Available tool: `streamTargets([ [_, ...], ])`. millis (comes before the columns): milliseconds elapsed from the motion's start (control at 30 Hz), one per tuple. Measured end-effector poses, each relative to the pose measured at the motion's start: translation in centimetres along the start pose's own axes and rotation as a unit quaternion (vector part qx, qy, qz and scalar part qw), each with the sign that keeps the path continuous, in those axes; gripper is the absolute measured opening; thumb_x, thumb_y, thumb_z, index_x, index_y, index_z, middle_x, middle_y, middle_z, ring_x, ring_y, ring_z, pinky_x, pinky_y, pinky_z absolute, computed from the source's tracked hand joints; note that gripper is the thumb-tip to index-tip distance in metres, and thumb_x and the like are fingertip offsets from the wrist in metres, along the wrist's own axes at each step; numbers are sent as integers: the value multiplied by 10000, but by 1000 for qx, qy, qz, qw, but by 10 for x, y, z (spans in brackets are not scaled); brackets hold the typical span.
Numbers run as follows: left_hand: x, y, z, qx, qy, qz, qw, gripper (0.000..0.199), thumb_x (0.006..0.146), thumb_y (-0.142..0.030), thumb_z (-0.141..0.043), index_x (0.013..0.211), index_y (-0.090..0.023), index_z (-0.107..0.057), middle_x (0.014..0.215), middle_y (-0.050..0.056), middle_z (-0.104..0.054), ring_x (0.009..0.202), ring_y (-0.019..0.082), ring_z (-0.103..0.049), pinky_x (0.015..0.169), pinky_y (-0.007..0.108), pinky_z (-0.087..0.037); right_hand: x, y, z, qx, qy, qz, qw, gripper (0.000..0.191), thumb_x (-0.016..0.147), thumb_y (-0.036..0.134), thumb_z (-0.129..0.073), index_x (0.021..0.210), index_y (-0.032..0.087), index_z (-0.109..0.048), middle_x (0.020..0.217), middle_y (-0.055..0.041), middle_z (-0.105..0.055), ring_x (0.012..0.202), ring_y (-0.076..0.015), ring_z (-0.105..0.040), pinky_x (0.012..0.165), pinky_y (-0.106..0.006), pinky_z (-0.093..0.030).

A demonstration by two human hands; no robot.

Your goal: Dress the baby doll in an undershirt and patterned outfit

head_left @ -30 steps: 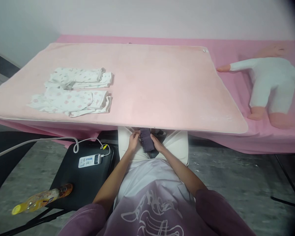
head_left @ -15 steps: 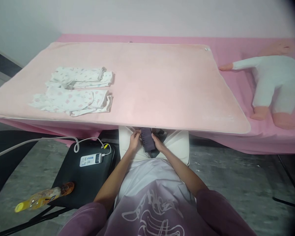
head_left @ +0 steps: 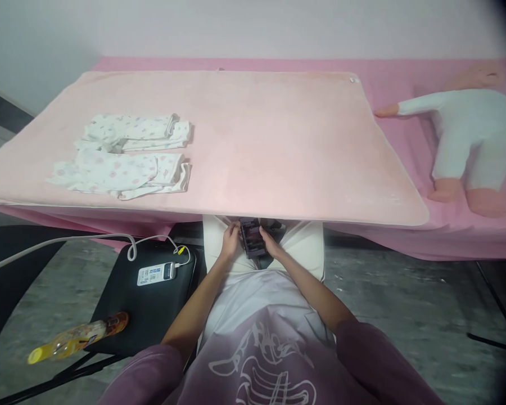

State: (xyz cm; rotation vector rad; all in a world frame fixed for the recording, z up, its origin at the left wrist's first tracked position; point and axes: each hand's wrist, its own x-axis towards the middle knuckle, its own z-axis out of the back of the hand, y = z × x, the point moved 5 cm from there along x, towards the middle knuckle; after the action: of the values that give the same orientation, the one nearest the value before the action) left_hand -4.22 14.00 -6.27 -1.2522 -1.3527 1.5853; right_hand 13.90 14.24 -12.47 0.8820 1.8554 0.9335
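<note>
A dark phone (head_left: 253, 239) is held between both hands over my lap, just below the table's front edge, with small text on its dark screen. My left hand (head_left: 231, 241) grips its left side, fingers curled at the upper left corner. At its right side, my right hand (head_left: 270, 243) is closed on it with the thumb along the edge. On the pink mat (head_left: 278, 146) to the left lie two folded white patterned garments, one behind (head_left: 130, 130) and one in front (head_left: 122, 171).
A doll in white clothing (head_left: 472, 135) lies at the right on the pink cloth (head_left: 398, 84). To my left, a black stool (head_left: 152, 315) bears a white power bank (head_left: 155, 274) with a cable and a yellow-capped bottle (head_left: 76, 339) lying on its side.
The phone's screen content has changed from a plainer purplish grey to a darker page with text. The view has shifted very slightly. Both hands keep their hold.
</note>
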Motion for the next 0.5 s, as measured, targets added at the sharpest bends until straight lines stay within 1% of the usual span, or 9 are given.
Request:
streamTargets([
  [67, 0, 4, 0, 0, 2, 0, 1000, 523, 974, -674, -765, 1188, -197, -794, 1130, 120, -811, 1043, 260, -752, 899, 365, -612, 0, 0, 1, 10, -1, -4, 1000, 855, 977, 905, -594, 1430, 202, -775, 1379, -106, -820, 1521, -308, -649, 1311, -516, -502],
  [133, 0, 7, 0, 10, 1, -19, 1000, 586, 993, -727, -729, 1274, -214, -775, 1291, 131, -796, 1205, 287, -742, 1034, 409, -610, 0, 0, 2, 19, -4, -6, 1000, 828, 987, 884, -605, 1434, 208, -775, 1379, -110, -820, 1504, -307, -663, 1290, -496, -526],
  [200, -2, 4, 1, 42, -3, -75, 996, 646, 1021, -776, -671, 1329, -216, -761, 1419, 148, -756, 1350, 318, -697, 1181, 475, -561, 1, 1, 3, 29, -8, -5, 1000, 797, 995, 864, -619, 1437, 219, -776, 1381, -106, -820, 1494, -308, -671, 1279, -486, -539],
  [267, -9, -5, 1, 90, -5, -155, 984, 677, 1069, -784, -591, 1382, -206, -756, 1491, 166, -721, 1442, 341, -648, 1280, 536, -488, 1, 2, 3, 37, -13, -1, 999, 775, 998, 850, -632, 1437, 229, -779, 1384, -98, -819, 1498, -312, -668, 1281, -492, -541],
  [333, -20, -17, 0, 134, 7, -226, 965, 649, 1130, -726, -518, 1440, -206, -752, 1528, 169, -704, 1493, 342, -612, 1328, 567, -431, 2, 3, 3, 45, -19, 5, 999, 760, 1000, 845, -639, 1435, 238, -782, 1389, -88, -817, 1510, -314, -659, 1291, -501, -534],
  [400, -32, -28, -3, 155, 38, -278, 947, 597, 1181, -640, -448, 1484, -221, -748, 1540, 158, -707, 1508, 328, -604, 1339, 572, -411, 2, 4, 3, 53, -24, 10, 998, 749, 1000, 841, -647, 1435, 247, -783, 1393, -81, -816, 1520, -314, -650, 1299, -508, -527],
  [500, -47, -38, -9, 144, 98, -316, 933, 600, 1217, -565, -340, 1490, -236, -760, 1525, 142, -727, 1479, 310, -634, 1323, 564, -436, 2, 6, 3, 61, -29, 14, 998, 741, 997, 839, -659, 1429, 250, -786, 1381, -78, -820, 1529, -314, -643, 1305, -516, -521],
])
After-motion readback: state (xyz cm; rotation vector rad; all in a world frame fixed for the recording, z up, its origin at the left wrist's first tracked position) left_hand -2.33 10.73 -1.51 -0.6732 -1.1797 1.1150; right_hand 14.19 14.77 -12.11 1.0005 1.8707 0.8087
